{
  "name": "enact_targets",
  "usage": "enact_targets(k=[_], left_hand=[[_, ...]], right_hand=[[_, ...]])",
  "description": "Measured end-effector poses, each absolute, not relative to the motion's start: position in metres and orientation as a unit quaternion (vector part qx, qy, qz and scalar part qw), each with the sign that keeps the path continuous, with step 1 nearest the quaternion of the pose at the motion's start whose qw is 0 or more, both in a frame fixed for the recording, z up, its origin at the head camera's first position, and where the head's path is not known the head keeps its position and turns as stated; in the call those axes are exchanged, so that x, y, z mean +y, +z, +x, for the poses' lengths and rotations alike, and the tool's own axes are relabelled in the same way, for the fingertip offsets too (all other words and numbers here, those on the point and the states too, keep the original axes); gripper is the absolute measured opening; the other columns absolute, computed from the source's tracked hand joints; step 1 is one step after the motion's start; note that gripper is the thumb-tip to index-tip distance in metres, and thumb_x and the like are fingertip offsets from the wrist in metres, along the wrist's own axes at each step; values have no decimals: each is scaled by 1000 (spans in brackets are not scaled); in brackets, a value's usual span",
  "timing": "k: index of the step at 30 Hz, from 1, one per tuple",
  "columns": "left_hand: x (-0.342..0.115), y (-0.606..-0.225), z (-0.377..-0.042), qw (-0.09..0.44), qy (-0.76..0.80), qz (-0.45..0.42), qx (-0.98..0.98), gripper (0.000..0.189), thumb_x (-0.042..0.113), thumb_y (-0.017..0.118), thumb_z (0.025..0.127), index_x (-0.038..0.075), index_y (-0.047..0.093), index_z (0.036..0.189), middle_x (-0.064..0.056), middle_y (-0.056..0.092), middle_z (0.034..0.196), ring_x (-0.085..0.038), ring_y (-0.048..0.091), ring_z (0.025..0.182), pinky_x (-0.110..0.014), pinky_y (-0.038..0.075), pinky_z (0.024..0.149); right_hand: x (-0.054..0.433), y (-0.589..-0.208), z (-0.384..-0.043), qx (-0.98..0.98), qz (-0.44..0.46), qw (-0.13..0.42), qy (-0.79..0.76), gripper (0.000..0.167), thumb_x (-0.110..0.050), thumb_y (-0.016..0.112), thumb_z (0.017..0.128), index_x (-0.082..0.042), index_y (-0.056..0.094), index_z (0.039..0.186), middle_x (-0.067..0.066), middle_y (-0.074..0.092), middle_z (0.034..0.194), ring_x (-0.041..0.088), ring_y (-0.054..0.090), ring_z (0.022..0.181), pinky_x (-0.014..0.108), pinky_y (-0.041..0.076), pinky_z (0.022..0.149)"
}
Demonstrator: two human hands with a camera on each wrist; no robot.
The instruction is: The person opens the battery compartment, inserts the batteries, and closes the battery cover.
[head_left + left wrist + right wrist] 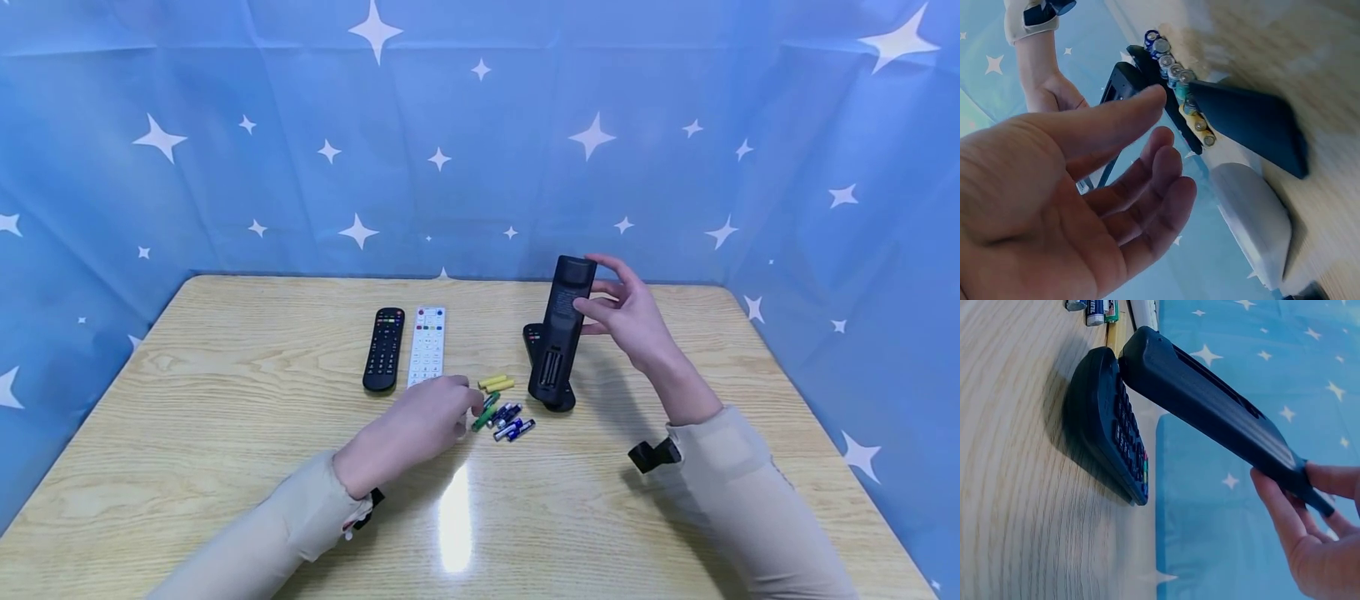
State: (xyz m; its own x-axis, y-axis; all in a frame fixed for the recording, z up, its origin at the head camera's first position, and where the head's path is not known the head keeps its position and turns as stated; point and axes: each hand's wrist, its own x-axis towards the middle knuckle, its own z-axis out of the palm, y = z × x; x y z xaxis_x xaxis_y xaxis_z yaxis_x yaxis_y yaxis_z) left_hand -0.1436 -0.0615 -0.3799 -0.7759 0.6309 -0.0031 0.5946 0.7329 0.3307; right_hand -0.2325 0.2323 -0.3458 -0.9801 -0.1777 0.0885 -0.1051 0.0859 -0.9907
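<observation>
My right hand grips one end of a black remote control, held tilted with its back toward me and its battery compartment uncovered. Its lower end overlaps a second black remote lying buttons up on the table. My left hand hovers by a group of small batteries, its fingertips close to the green battery. In the left wrist view the left fingers are loosely bent, with nothing visible between them. A dark flat piece shows there beside the batteries; the left hand hides it in the head view.
A white remote lies just beyond the left hand, with another black remote to its left. Two yellow batteries lie behind the green and blue ones. A blue starry cloth hangs behind the wooden table.
</observation>
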Motion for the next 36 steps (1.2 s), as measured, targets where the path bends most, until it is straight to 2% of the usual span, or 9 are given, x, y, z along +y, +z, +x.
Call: enact_targets(k=[6, 15, 19, 27, 32, 36], left_hand=[[-51, -378, -148, 72, 163, 366, 913, 22, 1, 82, 85, 10, 78, 104, -3, 66, 97, -15, 62, 84, -30, 56, 74], [-36, -381, -151, 91, 121, 405, 902, 45, 3, 83, 84, 16, 72, 126, -7, 65, 115, -23, 63, 103, -34, 55, 87], [-31, -382, -153, 92, 104, 420, 897, 45, -1, 79, 85, 16, 71, 127, -8, 64, 115, -22, 62, 100, -34, 55, 83], [-25, -387, -158, 91, 85, 435, 892, 46, -2, 80, 84, 19, 73, 125, -6, 62, 111, -20, 59, 95, -31, 52, 78], [-22, -389, -161, 100, 75, 431, 893, 48, -2, 78, 87, 21, 72, 128, -6, 62, 114, -20, 59, 97, -31, 52, 80], [-21, -390, -162, 107, 75, 428, 894, 44, 1, 81, 86, 21, 74, 125, -5, 63, 117, -20, 60, 101, -31, 53, 83]], right_hand=[[235, -347, -234, 736, -97, 25, -669, 67, 4, 65, 98, -18, 38, 156, 16, 59, 123, 21, 71, 99, 39, 62, 75], [235, -347, -235, 736, -98, 25, -670, 68, 4, 65, 98, -17, 38, 156, 16, 60, 123, 21, 71, 98, 39, 62, 74], [236, -347, -235, 736, -100, 27, -669, 68, 4, 65, 98, -16, 37, 156, 17, 60, 123, 21, 71, 98, 39, 62, 74], [236, -346, -235, 738, -97, 26, -667, 67, 4, 65, 98, -17, 38, 156, 15, 60, 122, 20, 71, 97, 39, 62, 74], [236, -346, -236, 740, -97, 24, -665, 67, 4, 65, 98, -17, 38, 156, 15, 61, 121, 20, 72, 97, 39, 62, 74], [236, -348, -236, 741, -92, 21, -665, 67, 5, 65, 98, -18, 39, 155, 14, 62, 120, 20, 72, 95, 39, 63, 73]])
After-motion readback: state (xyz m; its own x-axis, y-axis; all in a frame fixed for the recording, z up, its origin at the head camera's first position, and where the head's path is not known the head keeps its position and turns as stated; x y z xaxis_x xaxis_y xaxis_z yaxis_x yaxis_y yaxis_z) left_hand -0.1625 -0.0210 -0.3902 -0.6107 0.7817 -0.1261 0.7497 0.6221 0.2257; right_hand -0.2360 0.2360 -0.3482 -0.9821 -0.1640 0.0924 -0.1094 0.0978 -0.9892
